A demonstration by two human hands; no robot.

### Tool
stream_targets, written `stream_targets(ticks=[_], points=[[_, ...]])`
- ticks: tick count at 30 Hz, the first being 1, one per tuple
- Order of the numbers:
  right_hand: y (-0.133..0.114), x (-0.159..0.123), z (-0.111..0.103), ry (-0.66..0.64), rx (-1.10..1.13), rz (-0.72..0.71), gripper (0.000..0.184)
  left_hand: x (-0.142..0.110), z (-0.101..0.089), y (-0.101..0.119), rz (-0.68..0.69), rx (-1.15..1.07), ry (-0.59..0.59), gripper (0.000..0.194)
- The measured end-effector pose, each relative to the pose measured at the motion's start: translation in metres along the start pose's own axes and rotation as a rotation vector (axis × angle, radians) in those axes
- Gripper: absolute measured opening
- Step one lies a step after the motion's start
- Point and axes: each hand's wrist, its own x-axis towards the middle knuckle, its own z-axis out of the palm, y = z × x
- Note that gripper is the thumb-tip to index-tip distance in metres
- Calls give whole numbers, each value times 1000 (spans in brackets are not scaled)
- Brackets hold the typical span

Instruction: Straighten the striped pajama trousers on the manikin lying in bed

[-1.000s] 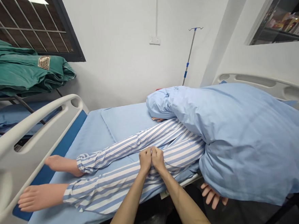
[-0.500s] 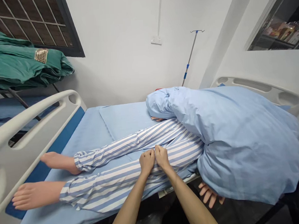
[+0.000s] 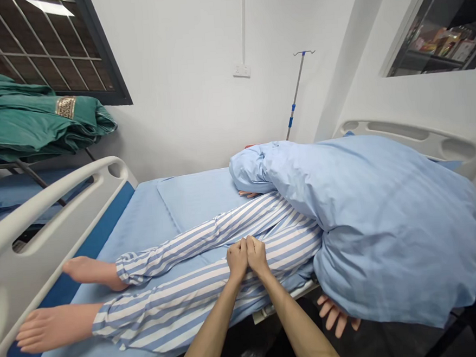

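Note:
A figure that looks like a care manikin lies on the bed, in blue-and-white striped trousers (image 3: 165, 298). Its bare feet (image 3: 53, 327) point left. My left hand (image 3: 237, 257) and my right hand (image 3: 257, 253) are side by side over the near thigh, knuckles up and almost touching. Both are closed in fists on the trouser cloth; the fingertips are hidden. A light-blue quilt (image 3: 388, 228) covers the upper body and head. From under it one manikin hand (image 3: 337, 315) hangs over the near bed edge, and the other (image 3: 248, 194) shows slightly at the far side.
The bed has a pale-blue sheet (image 3: 198, 192), a footboard (image 3: 80, 206) at left and a headboard (image 3: 418, 133) at right. An IV pole (image 3: 297, 93) stands behind it by the wall. Folded green cloth (image 3: 34, 119) lies on a rack at far left.
My fists have drawn closer together, the left one moving slightly right. The view has shifted a little; the manikin and quilt lie as before.

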Motion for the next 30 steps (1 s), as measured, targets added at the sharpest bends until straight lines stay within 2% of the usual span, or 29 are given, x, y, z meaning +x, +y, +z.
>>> stream_targets(ticks=[4, 8, 13, 19, 26, 30], points=[[-7, 12, -5, -23, -61, 5, 45, -2, 0, -4, 27, 28, -36, 45], [-10, 29, -21, -70, -124, -78, 46, -3, 1, -5, 28, 93, -29, 46], [5, 30, -35, -121, -189, -133, 45, -5, 4, -6, 28, 118, -42, 47], [17, 24, -33, -126, -252, -151, 45, -2, 3, -2, -16, 137, -68, 43], [21, 22, -31, -80, -260, -160, 46, 9, 13, 25, 48, -77, -54, 43], [24, 22, -27, -45, -247, -123, 46, 7, 20, 23, 19, -54, -74, 42]])
